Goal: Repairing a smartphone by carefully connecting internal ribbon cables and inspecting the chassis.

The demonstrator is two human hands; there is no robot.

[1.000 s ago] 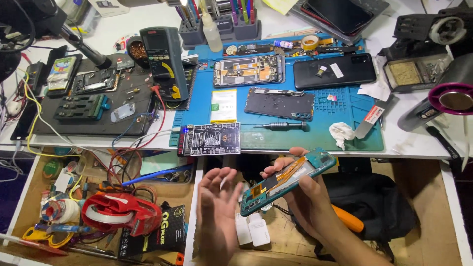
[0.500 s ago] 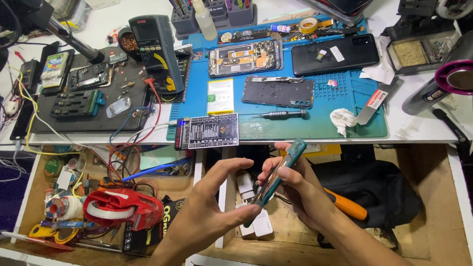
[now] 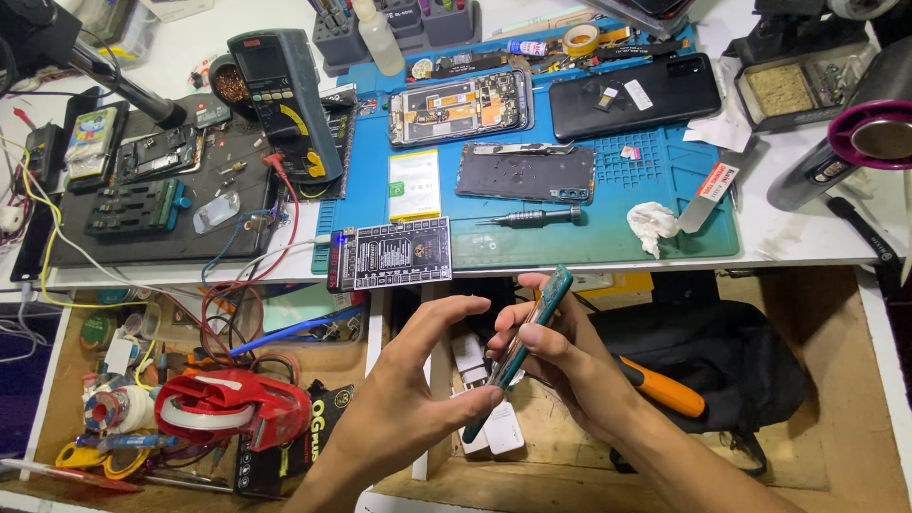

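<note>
Teal-edged phone frame [image 3: 521,351] is being held edge-on over the open drawer, below the front lip of the blue work mat [image 3: 608,242]. The right hand [image 3: 560,366] is gripping it from behind, fingers wrapped round the far side and thumb pressing on the near edge, so the part is tilting with its upper end toward the mat. The left hand [image 3: 418,389] is standing beside it with fingers spread and curved; its fingertips are coming in at the lower end of the frame, and whether they are touching it or just short of it cannot be told.

Judged from this pose, the step in hand is inspecting or working along the thin edge of the frame. For doing it well:

- Support is best kept with the right hand along the long sides, not across the middle, since a thin frame is likely to flex.
- The left fingertips are best applied lightly at the lower corner, steadying rather than squeezing.
- The part is hanging above a cluttered drawer holding a red tape dispenser [image 3: 223,408] and an orange-handled tool [image 3: 665,388]; a slip here would drop it among them, so working closer to the mat is safer.

On the mat, a small screwdriver [image 3: 532,218], an opened phone [image 3: 458,106] and a dark back cover [image 3: 525,172] are lying well apart from the hands.
</note>
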